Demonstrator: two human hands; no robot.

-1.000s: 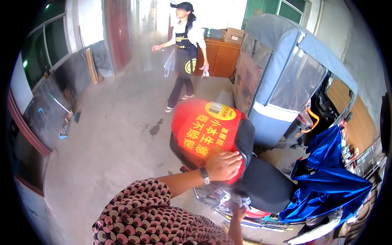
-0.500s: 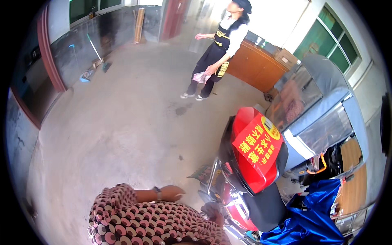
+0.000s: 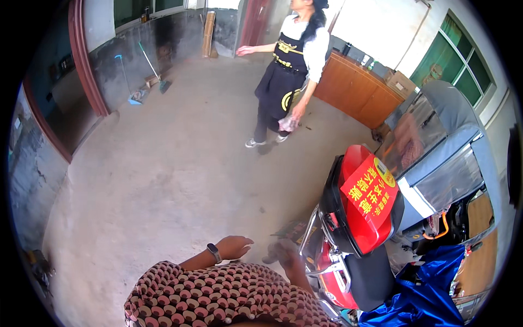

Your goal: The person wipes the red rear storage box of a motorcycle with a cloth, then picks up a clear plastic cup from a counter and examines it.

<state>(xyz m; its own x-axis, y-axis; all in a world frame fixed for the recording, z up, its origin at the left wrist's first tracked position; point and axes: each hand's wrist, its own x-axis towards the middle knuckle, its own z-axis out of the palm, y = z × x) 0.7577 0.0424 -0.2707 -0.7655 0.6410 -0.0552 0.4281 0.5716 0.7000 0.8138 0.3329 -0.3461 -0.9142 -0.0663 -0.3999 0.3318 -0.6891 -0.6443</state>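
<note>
My left hand [image 3: 234,248] hangs in front of my patterned blouse, a dark watch [image 3: 214,251] on its wrist. Its fingers are loosely stretched and hold nothing. To its right, my right hand [image 3: 293,260] is closed round a crumpled grey cloth [image 3: 279,251]; blur hides most of its fingers. Just right of that hand stands a red motorbike [image 3: 330,271] with a metal rack and a black seat [image 3: 368,280]. A red and black top box [image 3: 357,220] sits on its back, bearing a red sign [image 3: 372,192] with yellow lettering.
Ahead, a person [image 3: 287,65] in a dark apron carries a pinkish cloth [image 3: 289,123]. Beyond are a wooden cabinet [image 3: 351,87], a broom [image 3: 163,85] and a blue dustpan [image 3: 137,97]. A grey-blue canopied vehicle [image 3: 447,163] and blue sheet [image 3: 419,294] flank the motorbike; a doorway [image 3: 62,103] opens left.
The person ahead has come nearer, left arm and cloth swinging. Both my hands have moved up and forward in view. The motorbike and room have shifted right in the picture.
</note>
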